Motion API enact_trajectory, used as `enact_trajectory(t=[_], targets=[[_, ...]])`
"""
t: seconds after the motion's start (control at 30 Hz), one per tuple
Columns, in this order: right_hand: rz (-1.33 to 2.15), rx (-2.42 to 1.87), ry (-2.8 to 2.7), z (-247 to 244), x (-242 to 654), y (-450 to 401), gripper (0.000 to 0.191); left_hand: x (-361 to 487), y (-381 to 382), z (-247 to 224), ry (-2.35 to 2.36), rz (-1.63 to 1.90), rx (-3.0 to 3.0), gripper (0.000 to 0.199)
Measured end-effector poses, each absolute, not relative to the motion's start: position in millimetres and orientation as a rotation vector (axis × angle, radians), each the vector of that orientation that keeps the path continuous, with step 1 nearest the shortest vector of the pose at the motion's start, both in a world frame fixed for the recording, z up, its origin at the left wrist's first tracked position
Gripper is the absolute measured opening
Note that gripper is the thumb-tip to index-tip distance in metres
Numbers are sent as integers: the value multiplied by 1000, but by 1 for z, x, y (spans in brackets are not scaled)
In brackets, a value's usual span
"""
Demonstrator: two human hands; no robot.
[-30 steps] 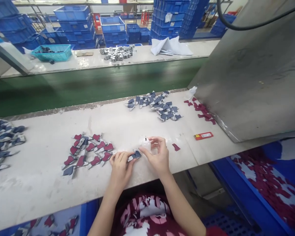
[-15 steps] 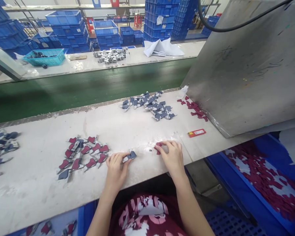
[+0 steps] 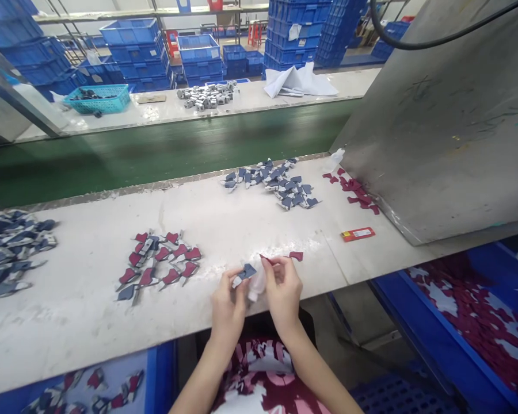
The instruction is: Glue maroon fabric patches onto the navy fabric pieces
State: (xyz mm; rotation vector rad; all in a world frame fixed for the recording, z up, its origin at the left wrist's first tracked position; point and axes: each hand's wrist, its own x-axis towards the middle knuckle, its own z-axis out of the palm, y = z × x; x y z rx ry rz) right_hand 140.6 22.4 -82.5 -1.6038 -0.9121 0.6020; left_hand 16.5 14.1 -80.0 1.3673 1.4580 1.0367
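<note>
My left hand (image 3: 229,299) pinches a small blue-grey and white moulded part (image 3: 245,272) just above the worktable's front edge. Close beside it, my right hand (image 3: 284,287) is closed on a thin dark red piece (image 3: 265,260) between thumb and fingertips. A small translucent bottle (image 3: 257,282) shows between the two hands; whether the right hand also holds it, I cannot tell. Just beyond the right fingers another dark red piece (image 3: 297,256) lies on the table. To the left lies a group of parts with red faces (image 3: 170,276), a few blue-grey ones among them.
Blue-grey parts (image 3: 287,187) are heaped toward the back, and more (image 3: 12,247) at far left. Loose red pieces (image 3: 356,192) lie by a metal panel (image 3: 449,132). A red-orange packet (image 3: 357,234) is at right. Blue bins (image 3: 414,322) stand below the table on both sides.
My right hand has lifted a red piece off the table and come left. My left hand has moved right with its part, so both are close together. The translucent bottle now shows between them.
</note>
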Motion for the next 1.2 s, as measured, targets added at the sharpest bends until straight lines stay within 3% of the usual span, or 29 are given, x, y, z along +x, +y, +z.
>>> enact_trajectory(t=[0.27, 0.57, 1.07, 1.2], targets=[[892, -1361, -760, -61, 138, 60, 35, 21, 62, -61, 1491, 1288, 1490, 16], [979, -1274, -719, -50, 137, 50, 33, 20, 50, -59, 1291, 1239, 1242, 24], [646, -1349, -978, -66, 135, 42, 22, 30, 52, -58, 1182, 1232, 920, 39], [752, -1308, -1006, -66, 147, 42, 17, 28, 52, -49, 1159, 1221, 873, 38]])
